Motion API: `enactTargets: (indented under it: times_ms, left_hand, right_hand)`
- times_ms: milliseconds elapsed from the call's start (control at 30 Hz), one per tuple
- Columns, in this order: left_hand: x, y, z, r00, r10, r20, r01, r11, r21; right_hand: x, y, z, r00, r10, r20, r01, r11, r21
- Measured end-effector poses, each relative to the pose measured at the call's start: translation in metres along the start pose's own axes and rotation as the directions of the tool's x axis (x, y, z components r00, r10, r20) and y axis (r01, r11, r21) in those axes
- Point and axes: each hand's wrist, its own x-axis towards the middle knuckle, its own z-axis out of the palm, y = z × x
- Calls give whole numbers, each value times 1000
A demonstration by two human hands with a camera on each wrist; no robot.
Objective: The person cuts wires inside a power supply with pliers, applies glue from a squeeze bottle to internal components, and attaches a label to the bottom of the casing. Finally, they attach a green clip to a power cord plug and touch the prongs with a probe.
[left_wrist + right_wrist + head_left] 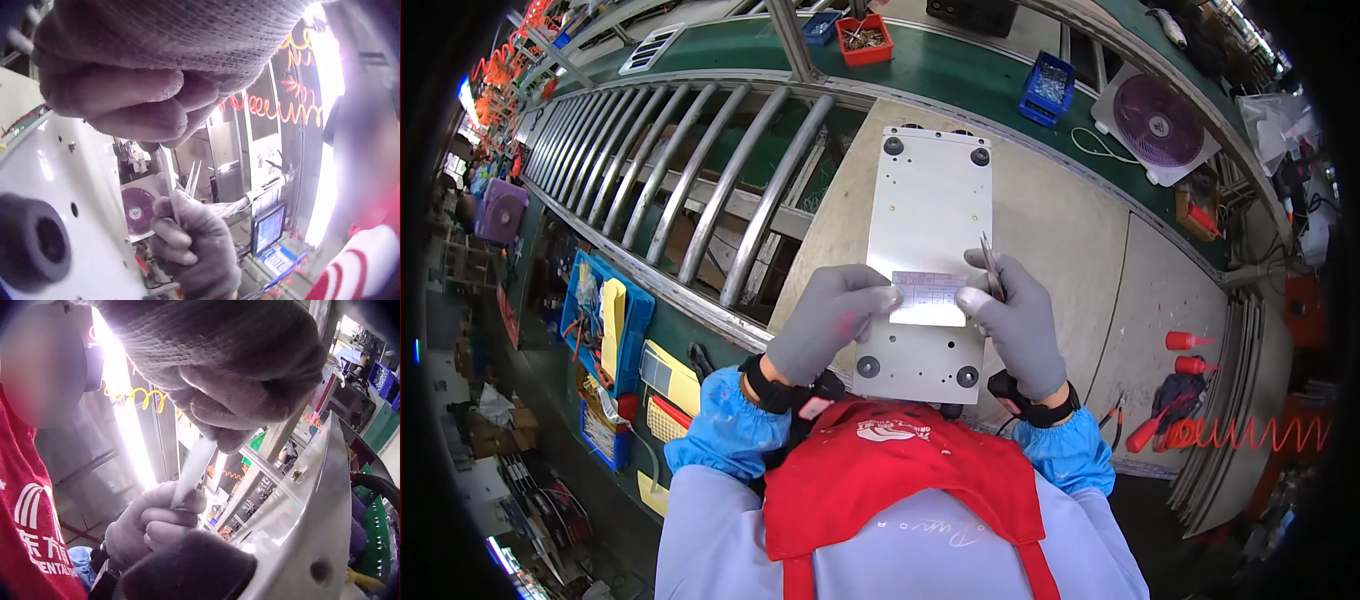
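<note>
Between my two gloved hands is a small printed label (928, 300), silvery with rows of text. My left hand (825, 315) pinches its left edge, and my right hand (1022, 325) pinches the right edge. A pair of tweezers (990, 270) is also tucked in the right hand, tips pointing away from me. Below lies a pale metal case (930, 230) with round black feet at its corners and small holes. Seen edge-on, the label (195, 469) spans the gap between the fingertips in the right wrist view; the left wrist view shows the tweezers (194, 178) beside it.
A roller conveyor (700, 190) runs off to the left. Blue bins (625, 310) with tools stand at the lower left. Beyond the bench sit red (863, 40) and blue (1048, 88) trays of small parts and a purple fan (1157, 122). Red bottles (1187, 341) lie right.
</note>
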Motion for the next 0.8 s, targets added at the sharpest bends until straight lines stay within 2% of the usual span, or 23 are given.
enactTargets:
  times_ms: [67, 200, 267, 400, 500, 800]
  left_hand:
    - [17, -6, 0, 997, 67, -26, -63, 991, 118]
    - [53, 5, -3, 991, 123, -43, -101, 930, 353]
    - [69, 11, -3, 987, 155, -43, -118, 879, 461]
    - [93, 5, -3, 968, 244, -60, -147, 745, 651]
    - [95, 9, 0, 979, 180, -92, -73, 740, 669]
    - [96, 6, 5, 955, 280, -97, -111, 642, 759]
  right_hand:
    - [14, 7, 1, 999, -36, -15, 35, 999, -30]
    - [43, 7, 2, 998, -37, -56, 34, 997, -65]
    - [57, 11, 1, 994, -78, -70, 71, 993, -99]
    - [71, 9, 0, 998, -33, -62, 28, 996, -83]
    - [77, 14, 3, 996, -48, -75, 43, 997, -70]
    - [81, 22, 3, 993, -90, -82, 71, 975, -212]
